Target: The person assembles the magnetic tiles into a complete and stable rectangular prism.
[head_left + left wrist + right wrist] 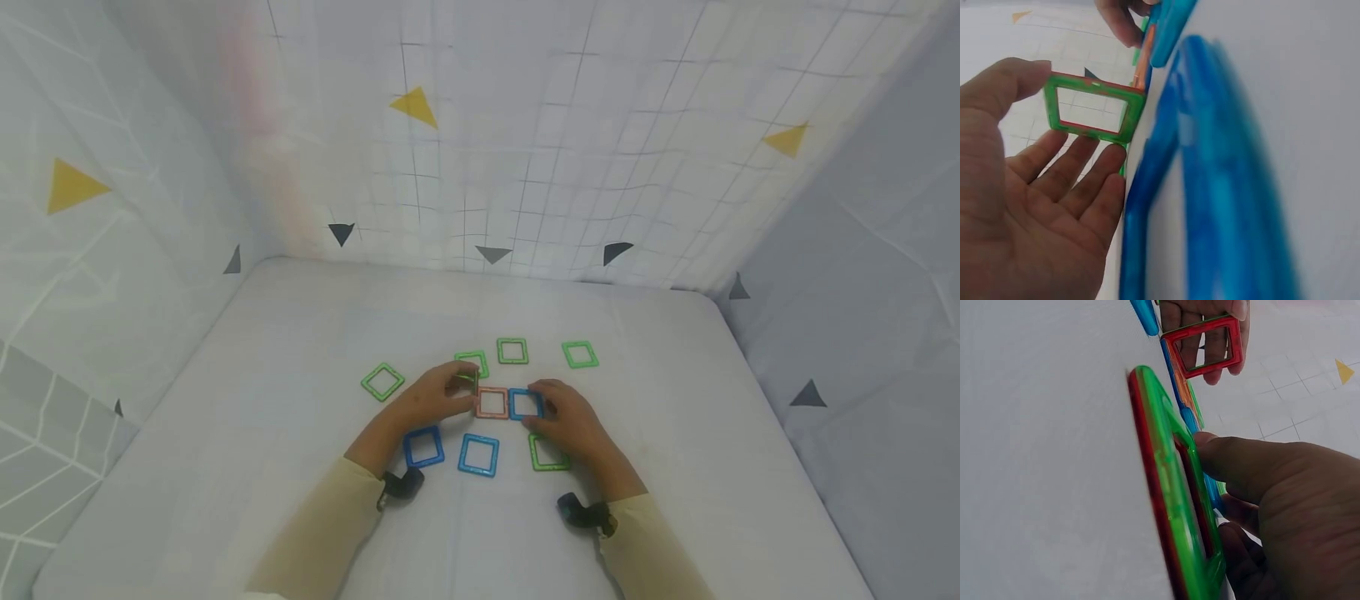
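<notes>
Square frames [492, 416] on white tabletop [300, 333], hands [429, 397] curled, left pinching upright green-red one [1052, 106], right [573, 421] gripping blue one [512, 404], gridded backdrop [487, 108]

I sit or stand, I cannot tell which, at a pale worktop [300, 333] with rounded far corners. Ahead of me a whitish back wall [480, 150] carries thin dark grid lines, two yellow triangles [417, 107] and a row of dark and grey triangles [341, 233] low down, with a blurred pinkish patch [247, 83] towards my left. The left wall [172, 192] bears white lines and another yellow triangle; the greyer right wall [862, 250] has dark triangles. The light around me looks soft.
</notes>
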The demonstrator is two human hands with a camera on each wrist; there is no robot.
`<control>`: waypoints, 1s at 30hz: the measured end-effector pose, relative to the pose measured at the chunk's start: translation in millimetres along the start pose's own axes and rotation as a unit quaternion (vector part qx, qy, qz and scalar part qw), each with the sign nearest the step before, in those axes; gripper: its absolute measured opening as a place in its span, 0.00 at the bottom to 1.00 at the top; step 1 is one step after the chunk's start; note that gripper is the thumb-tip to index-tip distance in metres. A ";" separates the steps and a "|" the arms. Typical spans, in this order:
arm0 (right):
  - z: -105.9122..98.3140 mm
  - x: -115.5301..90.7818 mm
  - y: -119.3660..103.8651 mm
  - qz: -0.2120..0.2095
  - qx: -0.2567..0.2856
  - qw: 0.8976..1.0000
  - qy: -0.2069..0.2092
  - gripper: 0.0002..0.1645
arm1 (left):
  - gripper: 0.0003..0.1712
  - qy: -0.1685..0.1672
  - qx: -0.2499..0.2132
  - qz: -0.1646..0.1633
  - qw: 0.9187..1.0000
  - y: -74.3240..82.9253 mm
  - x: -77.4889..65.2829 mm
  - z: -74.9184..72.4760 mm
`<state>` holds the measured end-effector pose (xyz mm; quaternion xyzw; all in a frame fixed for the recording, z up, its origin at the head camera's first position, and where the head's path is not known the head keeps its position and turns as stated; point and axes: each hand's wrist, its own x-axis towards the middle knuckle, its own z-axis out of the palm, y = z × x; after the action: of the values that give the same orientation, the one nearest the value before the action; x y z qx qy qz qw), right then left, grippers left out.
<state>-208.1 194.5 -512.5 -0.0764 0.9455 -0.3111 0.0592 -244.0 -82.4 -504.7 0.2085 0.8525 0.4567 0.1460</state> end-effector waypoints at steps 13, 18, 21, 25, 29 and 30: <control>3.8 3.6 12.1 0.057 0.060 0.993 0.086 0.24 | 0.35 0.015 -0.017 0.000 1.000 -7.1 -0.8 4.2; 1.0 7.3 19.3 0.135 0.071 0.975 0.164 0.19 | 0.36 0.012 -0.024 -0.007 1.000 -7.6 -1.9 5.0; -1.2 12.0 25.3 0.161 0.061 0.966 0.192 0.21 | 0.36 0.013 -0.028 -0.010 0.999 -9.1 -2.4 4.8; -7.1 18.8 34.4 0.182 0.050 0.961 0.201 0.26 | 0.36 0.013 -0.035 -0.009 0.999 -10.3 -2.8 4.9; -14.8 26.4 42.2 0.190 0.046 0.960 0.203 0.33 | 0.37 0.011 -0.036 -0.011 0.999 -11.1 -2.4 5.1; -16.3 28.5 43.5 0.189 0.045 0.960 0.202 0.34 | 0.37 0.011 -0.036 -0.012 0.999 -11.5 -2.3 5.2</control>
<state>-243.3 233.4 -527.3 0.1713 0.9198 -0.3455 -0.0717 -242.2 -85.4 -517.0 0.1880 0.8395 0.4873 0.1495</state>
